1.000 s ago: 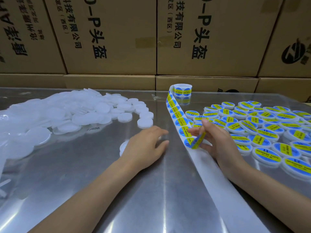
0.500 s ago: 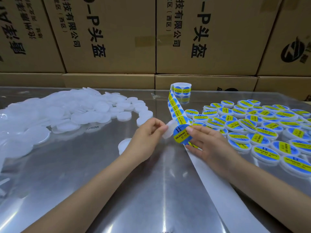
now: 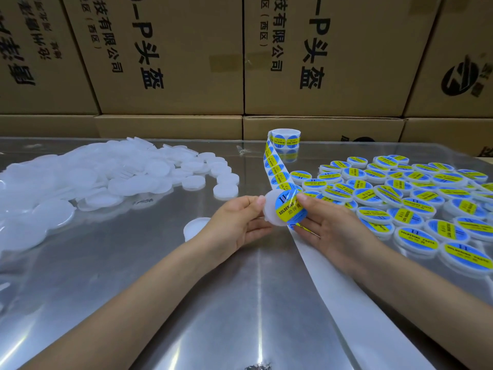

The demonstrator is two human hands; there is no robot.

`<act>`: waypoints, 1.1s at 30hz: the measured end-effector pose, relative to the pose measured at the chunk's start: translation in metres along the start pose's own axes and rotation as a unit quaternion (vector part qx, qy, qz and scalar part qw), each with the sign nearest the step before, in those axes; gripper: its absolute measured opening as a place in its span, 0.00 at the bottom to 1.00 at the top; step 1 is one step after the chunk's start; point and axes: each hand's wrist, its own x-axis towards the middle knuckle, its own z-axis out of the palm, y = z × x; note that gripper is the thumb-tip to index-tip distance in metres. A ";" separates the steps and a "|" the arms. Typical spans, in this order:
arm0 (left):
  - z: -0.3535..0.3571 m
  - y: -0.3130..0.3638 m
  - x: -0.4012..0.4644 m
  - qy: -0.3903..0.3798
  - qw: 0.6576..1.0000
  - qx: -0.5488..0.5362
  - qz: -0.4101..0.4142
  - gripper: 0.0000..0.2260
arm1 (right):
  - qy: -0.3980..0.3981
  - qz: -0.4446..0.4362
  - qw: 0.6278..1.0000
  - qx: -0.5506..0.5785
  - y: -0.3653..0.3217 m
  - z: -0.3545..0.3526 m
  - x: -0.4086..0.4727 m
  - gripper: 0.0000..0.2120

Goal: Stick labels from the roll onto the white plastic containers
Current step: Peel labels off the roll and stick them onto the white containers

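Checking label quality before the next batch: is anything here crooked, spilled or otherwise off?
Only the round blue-and-yellow label going onto the held white plastic container: it sits off-centre, overhanging the container's right edge. It may simply be half applied. Nothing looks spilled or damaged.

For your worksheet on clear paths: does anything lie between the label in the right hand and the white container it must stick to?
Nothing visible does. The label already lies against the container, held by the left hand; the right hand pinches the label.
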 end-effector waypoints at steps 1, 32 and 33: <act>0.000 0.000 0.000 -0.004 1.000 -0.001 0.001 0.11 | 0.000 0.000 1.000 -0.002 0.000 0.000 0.000 0.22; 0.004 0.000 -0.007 -0.049 0.999 -0.003 -0.003 0.16 | 0.005 -0.020 1.000 -0.015 0.005 0.002 0.000 0.09; 0.004 -0.001 -0.007 -0.045 0.999 0.000 0.001 0.13 | 0.006 -0.021 1.000 -0.017 0.005 0.002 0.000 0.09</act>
